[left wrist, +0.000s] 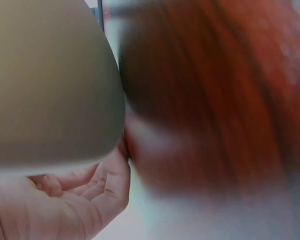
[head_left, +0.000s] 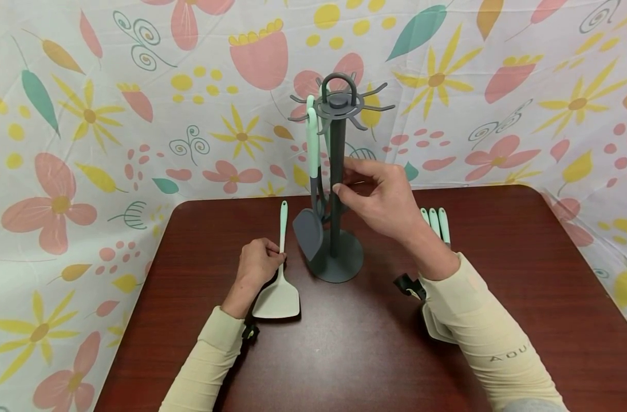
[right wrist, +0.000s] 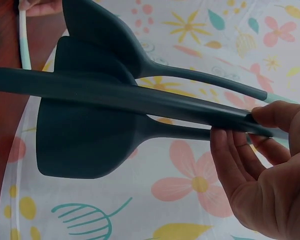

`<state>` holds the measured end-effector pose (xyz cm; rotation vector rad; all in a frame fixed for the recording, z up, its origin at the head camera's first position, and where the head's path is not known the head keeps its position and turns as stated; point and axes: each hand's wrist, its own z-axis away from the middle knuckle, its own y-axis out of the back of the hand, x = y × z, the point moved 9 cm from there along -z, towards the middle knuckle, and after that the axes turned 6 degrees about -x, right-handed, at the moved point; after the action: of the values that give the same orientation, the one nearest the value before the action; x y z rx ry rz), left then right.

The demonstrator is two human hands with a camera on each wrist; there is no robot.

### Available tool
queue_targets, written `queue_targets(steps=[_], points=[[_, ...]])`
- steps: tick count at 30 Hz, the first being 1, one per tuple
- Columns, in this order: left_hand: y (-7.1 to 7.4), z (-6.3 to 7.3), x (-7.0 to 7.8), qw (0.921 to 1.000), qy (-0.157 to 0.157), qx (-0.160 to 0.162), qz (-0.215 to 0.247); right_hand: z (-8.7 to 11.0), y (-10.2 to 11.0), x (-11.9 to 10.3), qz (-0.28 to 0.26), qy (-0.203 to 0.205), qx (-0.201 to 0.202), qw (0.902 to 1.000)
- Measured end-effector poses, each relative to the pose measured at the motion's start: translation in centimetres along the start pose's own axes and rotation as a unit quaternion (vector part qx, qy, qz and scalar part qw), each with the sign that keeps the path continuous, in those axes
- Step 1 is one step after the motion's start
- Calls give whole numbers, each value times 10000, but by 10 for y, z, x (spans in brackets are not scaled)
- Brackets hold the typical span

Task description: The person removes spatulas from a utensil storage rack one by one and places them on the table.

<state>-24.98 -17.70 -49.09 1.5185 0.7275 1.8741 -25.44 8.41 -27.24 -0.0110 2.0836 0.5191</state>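
Observation:
My left hand pinches the shaft of a cream turner with a mint handle; its blade points toward me, low over the table. In the left wrist view the blade hides part of that hand. With thumb and fingers, my right hand grips the upright pole of a dark grey utensil stand, topped by a ring of hooks and a loop. Grey-headed utensils with mint handles hang on the stand's left side, among them a grey turner. The right wrist view shows two grey turner heads beside the pole.
Right of the stand, several mint-handled utensils lie side by side, partly hidden under my right forearm; a cream head shows below it. The brown table ends at a flower-patterned cloth behind the stand.

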Motion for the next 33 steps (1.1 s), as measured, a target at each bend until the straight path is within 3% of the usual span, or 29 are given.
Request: queue_targets(steps=[12,17,26,33], points=[[-1,5,4,9996,-48,-278,56,-1,0,1,121,-59,-17,9999],[7,13,10,9994,-72,-293,-155,-1,0,0,147,-62,-12,9999],[42,30,43,9969,-699,336,-89,0,1,0,136,-86,0,9999],[64,43,70,9828,-1403,1012,643,0,1,-1,114,-4,3,9999]])
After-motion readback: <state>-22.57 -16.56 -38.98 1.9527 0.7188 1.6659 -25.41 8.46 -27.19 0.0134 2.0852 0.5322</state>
